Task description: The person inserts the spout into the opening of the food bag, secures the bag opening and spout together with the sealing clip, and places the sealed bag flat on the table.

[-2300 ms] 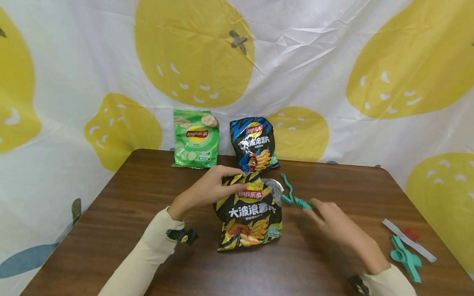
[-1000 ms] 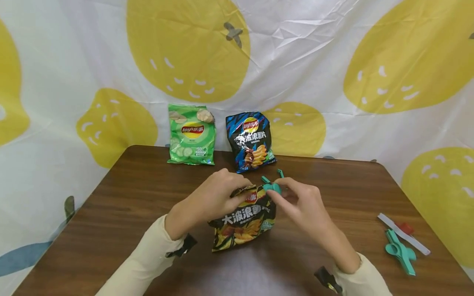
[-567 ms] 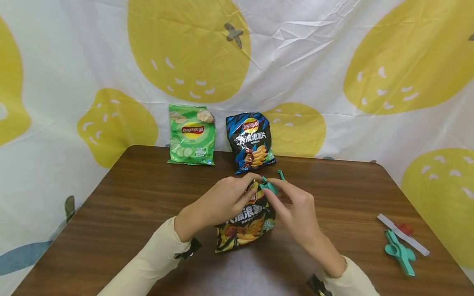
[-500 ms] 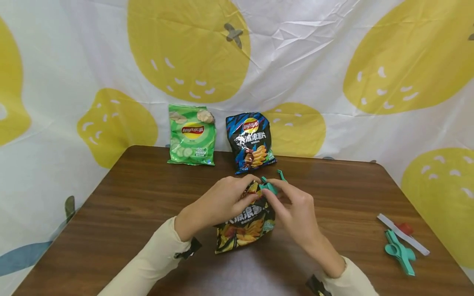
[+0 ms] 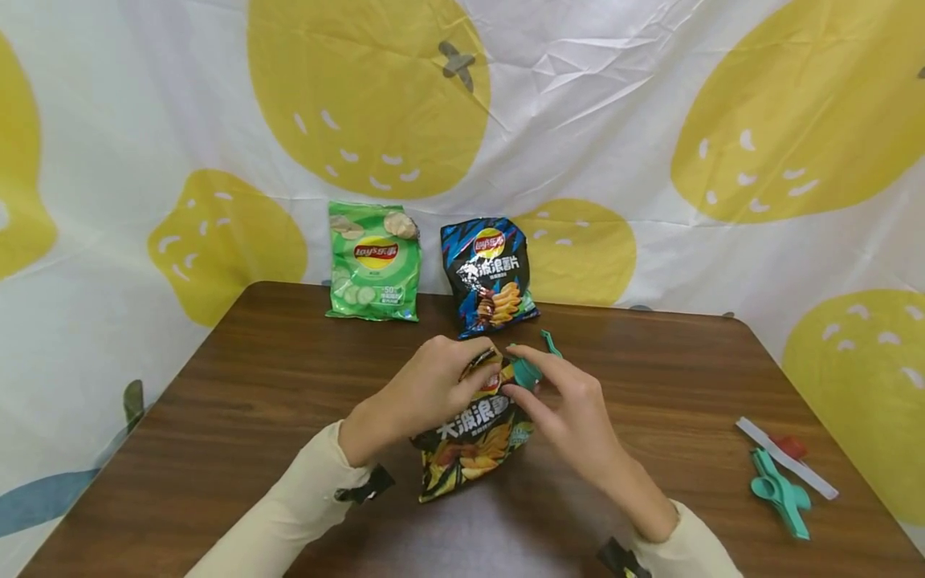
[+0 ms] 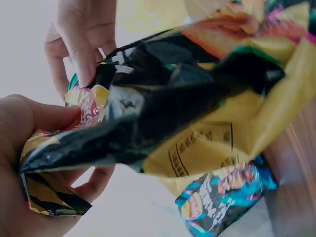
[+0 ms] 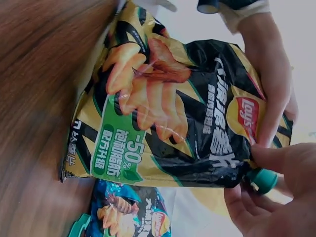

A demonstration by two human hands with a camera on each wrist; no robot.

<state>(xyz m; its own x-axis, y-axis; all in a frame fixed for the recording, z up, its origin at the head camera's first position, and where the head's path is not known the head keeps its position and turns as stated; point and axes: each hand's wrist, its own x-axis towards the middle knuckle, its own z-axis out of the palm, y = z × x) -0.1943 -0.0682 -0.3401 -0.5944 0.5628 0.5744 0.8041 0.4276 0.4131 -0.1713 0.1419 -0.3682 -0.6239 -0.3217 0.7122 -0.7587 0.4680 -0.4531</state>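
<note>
A black-and-yellow chip bag [image 5: 477, 433] stands tilted on the table, its top folded and crumpled. My left hand [image 5: 415, 393] pinches the bag's top left part between thumb and fingers. At the top right corner sits a green bag clip [image 5: 526, 373] with a round cap, partly hidden by my right hand [image 5: 578, 409]. That hand curls round the clip; its thumb touches the bag front beside the logo. In the right wrist view the clip's cap [image 7: 264, 180] shows between thumb and fingers. The left wrist view shows the bag's folded top edge [image 6: 98, 140].
A green chip bag [image 5: 376, 265] and a blue-black chip bag [image 5: 487, 277] stand against the lemon-print cloth at the back. Another green clip [image 5: 780, 491], a white strip [image 5: 788, 457] and a red piece [image 5: 792, 446] lie on the table [image 5: 650, 498] at right.
My right hand has brought the green clip from the table to the bag's top right corner. Most recently its fingertips have slid left past the clip, and my left hand has shifted slightly left.
</note>
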